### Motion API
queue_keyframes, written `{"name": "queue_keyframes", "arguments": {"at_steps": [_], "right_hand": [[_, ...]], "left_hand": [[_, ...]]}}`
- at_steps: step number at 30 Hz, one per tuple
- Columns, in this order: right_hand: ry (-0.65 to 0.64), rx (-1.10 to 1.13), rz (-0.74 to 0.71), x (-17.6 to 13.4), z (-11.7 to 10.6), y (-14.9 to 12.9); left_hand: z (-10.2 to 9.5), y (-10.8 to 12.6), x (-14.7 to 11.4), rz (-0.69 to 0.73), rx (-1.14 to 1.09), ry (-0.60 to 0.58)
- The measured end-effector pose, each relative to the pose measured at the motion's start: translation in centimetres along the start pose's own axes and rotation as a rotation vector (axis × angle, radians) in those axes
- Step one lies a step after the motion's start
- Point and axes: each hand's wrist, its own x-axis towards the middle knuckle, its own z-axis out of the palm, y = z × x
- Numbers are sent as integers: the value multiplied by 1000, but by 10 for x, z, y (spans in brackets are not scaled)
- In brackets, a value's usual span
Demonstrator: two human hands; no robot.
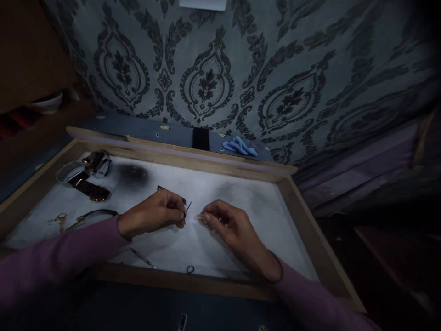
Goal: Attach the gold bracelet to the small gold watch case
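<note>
Over the middle of a shallow wooden tray [306, 220] with a white floor, both of my hands are raised close to each other. My left hand [156, 214] pinches a thin dark piece [188, 206] that sticks out past the fingertips; its kind is unclear. Between thumb and fingers of my right hand [234, 230] is a small round watch case [202, 219], partly hidden by the fingers. Behind the left fingers lies a dark flat piece [183, 201], mostly covered. A slim metal tool [143, 258] rests below my left wrist.
Several watches with dark straps [90, 187] lie at the tray's left. Nearer are a gold-coloured piece [61, 221] and a dark strap [98, 213]. A small dark ring [190, 269] sits by the front edge. Behind the tray are a blue cloth [240, 146] and a black object [200, 139].
</note>
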Motion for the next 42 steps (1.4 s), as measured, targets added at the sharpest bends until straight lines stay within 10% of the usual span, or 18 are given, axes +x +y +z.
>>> {"name": "queue_keyframes", "arguments": {"at_steps": [6,16,22,31,42], "right_hand": [[-43,-590,-117,-6,3,11],[-92,-686,-94,4,6,16],[-75,-428,-102,5,5,25],[-228,771,337,15,12,1],[-215,965,353,24,23,-9]], "left_hand": [[-5,-10,8,-17,-125,-18],[-6,-8,10,-64,-168,3],[-9,-10,10,-30,-95,29],[-8,2,-2,15,-53,56],[-15,9,-11,158,42,58]]}}
